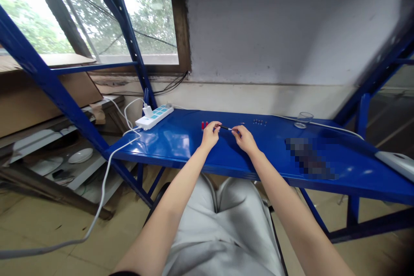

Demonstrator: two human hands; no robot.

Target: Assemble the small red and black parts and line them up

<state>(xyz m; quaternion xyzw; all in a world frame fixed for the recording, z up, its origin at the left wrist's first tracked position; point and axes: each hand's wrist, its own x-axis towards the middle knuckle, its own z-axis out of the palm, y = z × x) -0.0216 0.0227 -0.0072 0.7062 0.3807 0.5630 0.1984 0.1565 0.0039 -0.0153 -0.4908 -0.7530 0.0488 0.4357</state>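
My left hand (211,133) and my right hand (244,137) are both closed in a pinch on a thin dark pen-like tool (225,128), one at each end, just above the blue metal table (174,138). The tool lies nearly level between the hands. Small red pieces (204,125) sit on the table right behind my left hand. A row of several tiny dark parts (259,122) lies behind my right hand.
A white power strip (154,116) with a plugged charger and a white cable (106,172) lies at the table's left back. A glass (303,119) stands at the back right, a white object (396,163) at the right edge. Blue shelf struts rise on both sides.
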